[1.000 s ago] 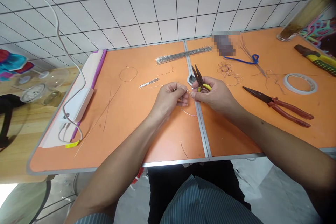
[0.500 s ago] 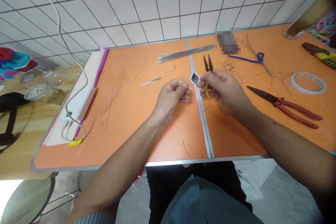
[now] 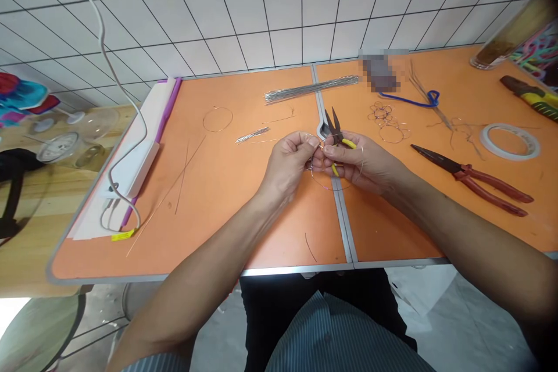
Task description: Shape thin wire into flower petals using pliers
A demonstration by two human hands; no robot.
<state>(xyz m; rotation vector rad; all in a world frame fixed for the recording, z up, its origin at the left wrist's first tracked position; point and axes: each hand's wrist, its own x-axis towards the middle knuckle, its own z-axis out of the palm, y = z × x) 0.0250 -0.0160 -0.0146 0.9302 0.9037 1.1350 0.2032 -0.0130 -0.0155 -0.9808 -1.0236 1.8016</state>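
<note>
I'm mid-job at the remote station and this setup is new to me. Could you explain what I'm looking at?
There is no machine: these are a person's bare hands, filmed by a camera worn on the head, looking forward and down. The left hand has a thin curved wire in its grip, pinched at the fingertips. The right hand holds yellow-handled pliers, its fingertips close to the left's. On the orange table lie red-handled pliers, a bundle of silver wires and a white ring that looks like a tape roll. A white power strip sits at the left.
</note>
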